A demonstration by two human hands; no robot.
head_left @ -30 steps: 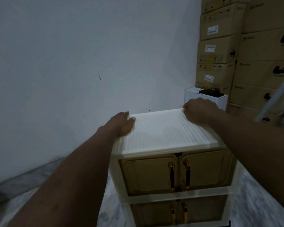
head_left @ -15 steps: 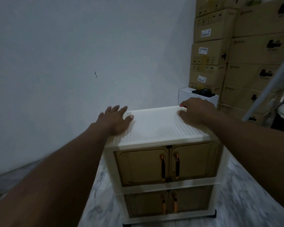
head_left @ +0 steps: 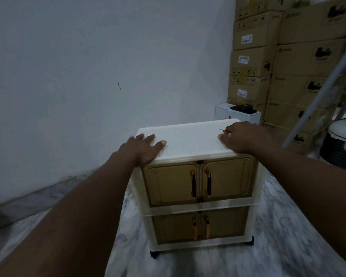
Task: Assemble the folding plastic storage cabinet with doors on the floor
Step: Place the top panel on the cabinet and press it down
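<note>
The storage cabinet point(head_left: 188, 140) stands upright on the marble floor, with a white ribbed top, cream frame and small black wheels point(head_left: 154, 253). Its two tiers each have a pair of brown doors point(head_left: 172, 184) with copper handles, all closed. My left hand point(head_left: 144, 148) lies flat on the top's front left corner, fingers spread. On the top's right side rests my right hand point(head_left: 246, 136), curled around a small red-handled tool point(head_left: 225, 131) whose metal tip sticks out to the left.
A pale wall point(head_left: 88, 76) runs close behind and left of the cabinet. Stacked cardboard boxes point(head_left: 308, 56) fill the back right, with a white box point(head_left: 224, 112) carrying a black item behind the cabinet. A slanted pole point(head_left: 318, 92) and a dark round appliance point(head_left: 340, 144) stand at right.
The view has pulled back, showing the whole cabinet down to its wheels. Both hands have slid from the back of the top toward its front edge, and the left hand has flattened.
</note>
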